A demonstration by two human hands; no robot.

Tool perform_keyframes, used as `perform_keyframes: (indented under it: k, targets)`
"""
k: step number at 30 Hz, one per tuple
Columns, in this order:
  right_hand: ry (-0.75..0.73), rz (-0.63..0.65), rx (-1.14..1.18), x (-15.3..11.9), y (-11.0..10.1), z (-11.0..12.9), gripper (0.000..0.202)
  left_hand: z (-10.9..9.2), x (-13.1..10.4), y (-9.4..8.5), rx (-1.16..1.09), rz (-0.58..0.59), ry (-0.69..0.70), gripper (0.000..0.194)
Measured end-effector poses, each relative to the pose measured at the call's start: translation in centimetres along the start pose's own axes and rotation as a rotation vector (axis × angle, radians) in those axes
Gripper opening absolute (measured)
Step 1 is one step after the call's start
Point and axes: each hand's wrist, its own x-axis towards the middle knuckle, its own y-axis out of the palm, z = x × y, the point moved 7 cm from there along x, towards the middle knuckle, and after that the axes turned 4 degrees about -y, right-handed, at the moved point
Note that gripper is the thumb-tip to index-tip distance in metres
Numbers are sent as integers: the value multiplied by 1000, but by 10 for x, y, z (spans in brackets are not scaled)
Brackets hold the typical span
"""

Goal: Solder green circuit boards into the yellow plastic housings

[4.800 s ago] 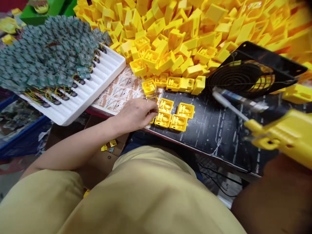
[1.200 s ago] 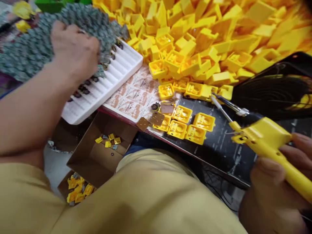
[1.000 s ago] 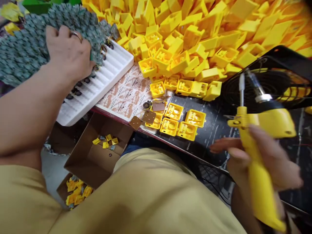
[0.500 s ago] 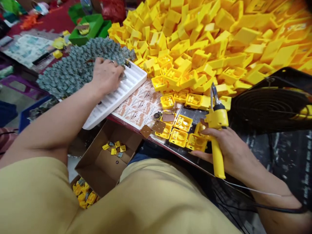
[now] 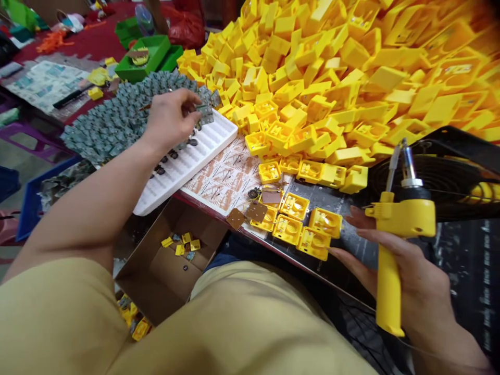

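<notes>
My left hand is over the white foam tray, thumb and fingers pinching a small grey-green part at the tray's far end. Small black round pieces lie in the tray's grooves, and a heap of grey-green parts rises behind it. A yellow soldering gun rests in my right hand, its metal tip pointing up. The thumb and fingertips of that hand reach toward open yellow cases on the table edge, fingertips apart.
A large pile of yellow cases covers the back. Brown square boards lie near the front edge. Below is a cardboard box with a few pieces in it. Green trays stand far left, and a black coiled item is at right.
My left hand has lifted slightly and now shows a grey-green part between its fingers. My right hand has moved right with the soldering gun, away from the open yellow cases.
</notes>
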Motion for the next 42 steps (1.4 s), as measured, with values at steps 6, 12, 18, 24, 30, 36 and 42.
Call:
perform_keyframes:
  k: [6,12,18,24,30,36,42]
  targets:
    - [4,-74,143,38,-6,22,47,-124,-67,7,-299,261,560,35]
    - [70,-112,147,57,-5,27,33,-182,-113,11,-537,235,668,21]
    - [255,-400,230,27,-25,15,44,-153,-116,36,-835,192,511,19]
    - [138,-440,125,31,-8,35,42,-201,-134,84,-1519,553,107,31]
    - [124,-293,147,20,-8,28,47,-202,-122,83,-1572,740,-37,24]
    - [17,22,27,29,6,-8,34,-196,-107,71,-469,510,608,12]
    - [0,-47,-56,29,-2,-8,28,-209,-122,101,-105,477,734,19]
